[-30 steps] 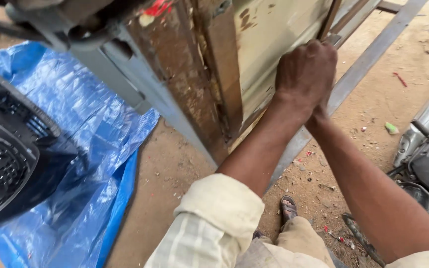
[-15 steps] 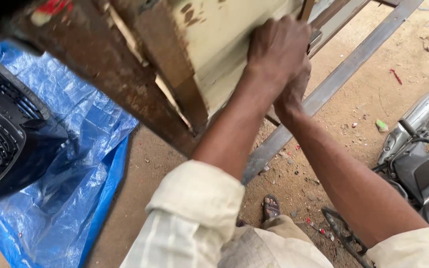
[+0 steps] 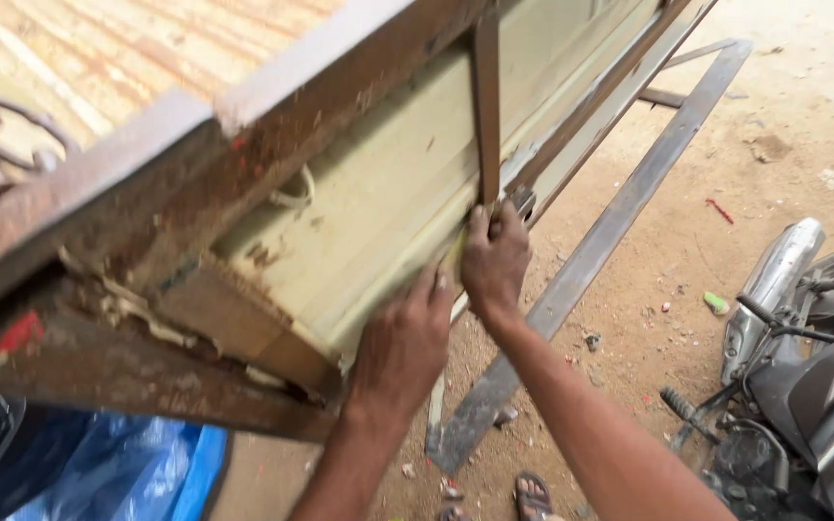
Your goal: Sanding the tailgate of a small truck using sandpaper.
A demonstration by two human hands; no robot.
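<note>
both hands are on the lower edge of a big pale panel [image 3: 378, 212] set in a rusty metal frame [image 3: 272, 106]. the left hand [image 3: 403, 342] lies flat against the panel, its fingers [image 3: 427, 285] pointing up and curled over the edge, so the panel is right above and in front of them. the right hand [image 3: 494, 260] is just beside it, a bit higher, and its fingers [image 3: 483, 224] are closed on the bottom end of a thin metal bar [image 3: 486, 106]. that bar runs straight up from those fingers across the panel. the panel's long side runs up and away to the right of the fingers. the right hand is the nearer one to the bar; the left hand only touches the panel. below the fingers, on the sandy ground, lies a long flat metal strip [image 3: 610, 232], apart from both hands. to the right of the fingers stands a motorbike [image 3: 803, 376]. down to the left is a blue plastic sheet [image 3: 127, 473].
</note>
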